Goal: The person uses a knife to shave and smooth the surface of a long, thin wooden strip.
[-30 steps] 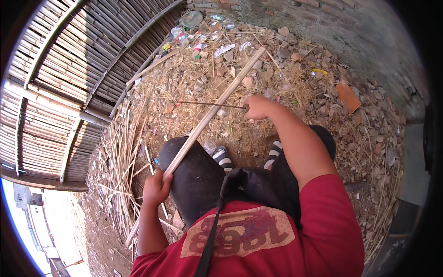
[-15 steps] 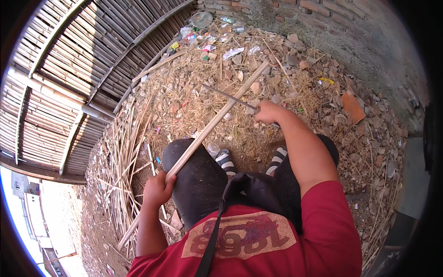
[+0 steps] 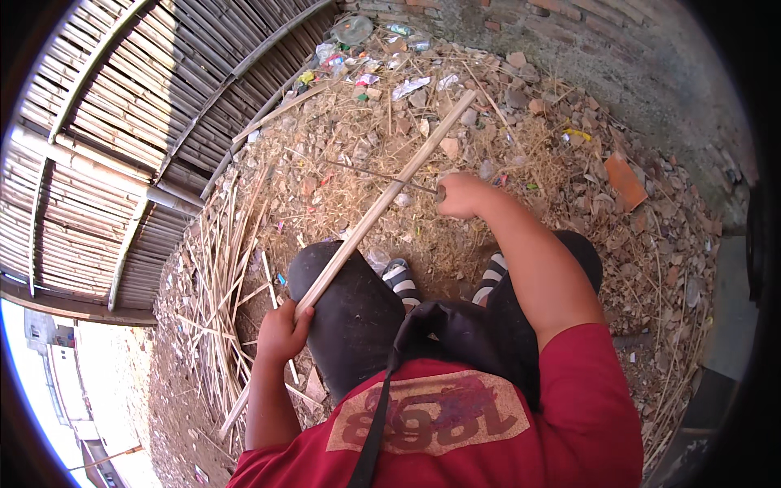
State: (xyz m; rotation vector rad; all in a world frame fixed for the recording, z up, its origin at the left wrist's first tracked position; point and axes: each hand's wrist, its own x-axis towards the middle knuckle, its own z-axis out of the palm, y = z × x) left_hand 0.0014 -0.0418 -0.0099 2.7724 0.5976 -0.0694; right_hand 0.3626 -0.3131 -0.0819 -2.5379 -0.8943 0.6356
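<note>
1. One wall of bamboo poles [image 3: 106, 154] stands at 10 o'clock.
2. One messy heap of thin strips [image 3: 218, 302] lies on the ground near 9 o'clock. They are too tangled to count.
3. One left hand [image 3: 281, 333] is at 8 o'clock, beside the left leg [image 3: 342, 321]. Its fingers are curled around the slat.
4. One long pale slat [image 3: 370, 221] looks like split bamboo. It runs from its low end near 7 o'clock, through the left hand and across the left leg, to its far end at 1 o'clock.
5. One knife [image 3: 419, 188] with a long, thin blade crosses the slat above the middle. Its tip points to 10 o'clock. I cannot tell if blade and slat touch.
6. Two striped sandals: one [image 3: 400, 281] at 6 o'clock, close to the middle, and one [image 3: 490, 278] near 4 o'clock.
7. One right hand [image 3: 464, 197] is at 2 o'clock. Its fingers are wrapped around the knife's handle.
8. One yellow scrap [image 3: 576, 134] lies at 2 o'clock. One flat orange tile piece [image 3: 625, 184] lies between 2 and 3 o'clock.
</note>
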